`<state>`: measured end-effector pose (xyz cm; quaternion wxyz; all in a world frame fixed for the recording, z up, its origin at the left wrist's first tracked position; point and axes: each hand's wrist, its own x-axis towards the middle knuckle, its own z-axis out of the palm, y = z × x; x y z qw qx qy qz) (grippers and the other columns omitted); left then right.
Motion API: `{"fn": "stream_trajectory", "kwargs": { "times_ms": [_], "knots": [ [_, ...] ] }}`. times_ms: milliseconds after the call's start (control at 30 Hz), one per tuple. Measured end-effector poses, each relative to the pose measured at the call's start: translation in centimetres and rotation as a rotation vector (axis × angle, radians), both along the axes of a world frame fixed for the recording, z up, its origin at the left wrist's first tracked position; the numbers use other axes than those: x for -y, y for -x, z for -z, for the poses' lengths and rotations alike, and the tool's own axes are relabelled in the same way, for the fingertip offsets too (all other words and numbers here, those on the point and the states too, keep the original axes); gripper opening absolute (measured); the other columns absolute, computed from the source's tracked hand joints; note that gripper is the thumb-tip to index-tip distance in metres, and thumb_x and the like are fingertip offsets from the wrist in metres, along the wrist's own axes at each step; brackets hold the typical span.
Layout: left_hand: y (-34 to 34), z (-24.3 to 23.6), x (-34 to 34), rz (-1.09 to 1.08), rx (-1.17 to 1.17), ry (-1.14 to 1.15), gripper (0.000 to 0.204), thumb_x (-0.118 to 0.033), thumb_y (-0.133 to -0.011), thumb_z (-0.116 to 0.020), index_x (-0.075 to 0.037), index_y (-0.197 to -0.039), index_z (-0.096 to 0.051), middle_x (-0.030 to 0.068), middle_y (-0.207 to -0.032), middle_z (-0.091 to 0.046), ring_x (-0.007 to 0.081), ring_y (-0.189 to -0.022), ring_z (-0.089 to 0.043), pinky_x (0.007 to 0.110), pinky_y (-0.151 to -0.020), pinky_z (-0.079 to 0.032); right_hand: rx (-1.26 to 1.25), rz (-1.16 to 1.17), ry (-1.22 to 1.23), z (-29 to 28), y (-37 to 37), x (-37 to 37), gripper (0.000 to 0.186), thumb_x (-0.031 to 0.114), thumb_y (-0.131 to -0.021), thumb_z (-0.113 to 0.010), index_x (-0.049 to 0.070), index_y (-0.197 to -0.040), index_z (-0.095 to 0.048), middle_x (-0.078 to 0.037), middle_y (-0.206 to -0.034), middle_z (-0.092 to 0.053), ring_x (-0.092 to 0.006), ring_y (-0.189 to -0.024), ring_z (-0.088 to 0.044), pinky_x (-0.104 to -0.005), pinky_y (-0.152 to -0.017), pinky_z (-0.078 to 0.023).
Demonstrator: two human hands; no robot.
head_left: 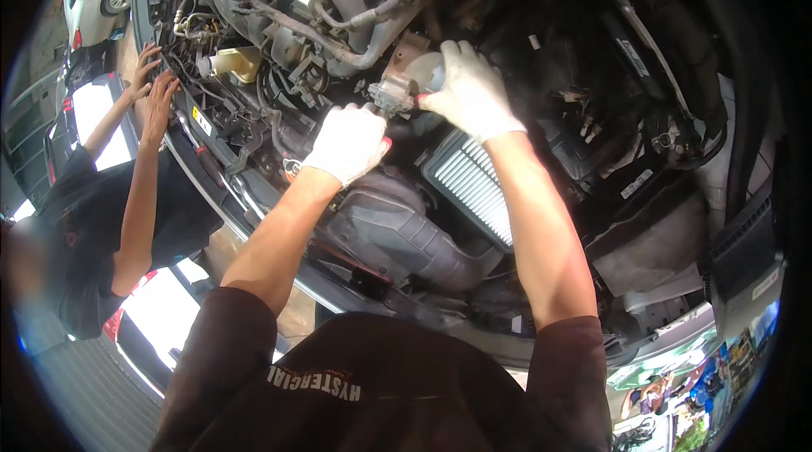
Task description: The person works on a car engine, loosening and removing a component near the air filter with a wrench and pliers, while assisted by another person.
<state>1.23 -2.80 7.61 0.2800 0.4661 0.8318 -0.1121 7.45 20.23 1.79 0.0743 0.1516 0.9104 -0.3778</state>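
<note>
Both my hands wear white gloves and reach into a car's engine bay. My right hand (475,93) is wrapped round the right side of a grey metal throttle body (393,97), thumb below and fingers over its far side. Just left of that part, my left hand (347,144) is closed in a fist, its knuckles close to the metal. Whatever the left fingers hold, if anything, is hidden behind the hand. Below and between my forearms lies a white pleated air filter (467,177) in a dark frame, beside a black plastic intake housing (397,224).
Hoses and metal pipes (338,42) cross the engine at the far side. A yellowish plastic reservoir (237,65) stands at the left. Another person's hands (154,84) rest on the car's left edge. Dark covers and wiring (584,105) fill the right side.
</note>
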Motion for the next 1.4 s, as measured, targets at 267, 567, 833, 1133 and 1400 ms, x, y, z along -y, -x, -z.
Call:
{"fn": "stream_trajectory", "kwargs": {
  "times_ms": [267, 567, 833, 1133, 1400],
  "knots": [
    [-1.3, 0.8, 0.4, 0.063, -0.103, -0.069, 0.029, -0.035, -0.094, -0.077, -0.006, -0.100, -0.074, 0.0152, -0.094, -0.072, 0.0345, -0.093, -0.070, 0.049, -0.083, -0.053, 0.060, -0.059, -0.402, -0.8, 0.4, 3.1, 0.043, 0.036, -0.087, -0.086, 0.011, -0.118, -0.069, -0.010, -0.110, -0.072, -0.0273, -0.097, -0.077, -0.0503, -0.083, -0.059],
    [-2.1, 1.2, -0.1, 0.116, -0.213, 0.007, 0.026, -0.029, -0.100, -0.066, -0.005, -0.105, -0.074, 0.0161, -0.100, -0.075, 0.0365, -0.097, -0.071, 0.054, -0.091, -0.052, 0.088, 0.144, -0.535, -0.4, 0.2, 5.9, 0.031, 0.023, -0.099, -0.067, 0.005, -0.125, -0.069, -0.012, -0.106, -0.072, -0.0273, -0.092, -0.077, -0.0504, -0.090, -0.055],
    [-3.7, -0.7, -2.0, -0.694, -0.078, -0.407, 0.050, -0.033, -0.095, -0.082, 0.004, -0.125, -0.065, 0.0252, -0.118, -0.070, 0.0429, -0.114, -0.068, 0.048, -0.101, -0.054, -0.164, 0.134, -0.209, 2.3, -4.3, 5.1, 0.088, 0.030, -0.087, -0.086, 0.001, -0.160, -0.047, -0.013, -0.117, -0.070, -0.0304, -0.106, -0.072, -0.0585, -0.117, -0.043],
    [0.2, 1.5, -5.0, -0.916, 0.228, -0.385, 0.065, -0.032, -0.084, -0.092, 0.004, -0.133, -0.068, 0.0230, -0.116, -0.080, 0.0345, -0.111, -0.078, 0.040, -0.099, -0.059, -0.225, 0.240, -0.168, 1.9, -4.6, 4.0, 0.087, 0.027, -0.085, -0.088, 0.004, -0.159, -0.050, -0.019, -0.137, -0.068, -0.0303, -0.126, -0.068, -0.0534, -0.122, -0.041],
    [-0.4, 3.0, -3.9, -0.929, 0.176, -0.497, 0.042, -0.026, -0.083, -0.093, 0.000, -0.112, -0.077, 0.0102, -0.094, -0.081, 0.0179, -0.081, -0.075, 0.034, -0.080, -0.060, -0.246, 0.232, -0.137, 1.2, -7.2, 5.6, 0.055, 0.029, -0.092, -0.078, 0.004, -0.139, -0.066, -0.014, -0.122, -0.073, -0.0312, -0.124, -0.068, -0.0604, -0.124, -0.037]
  ]
}}
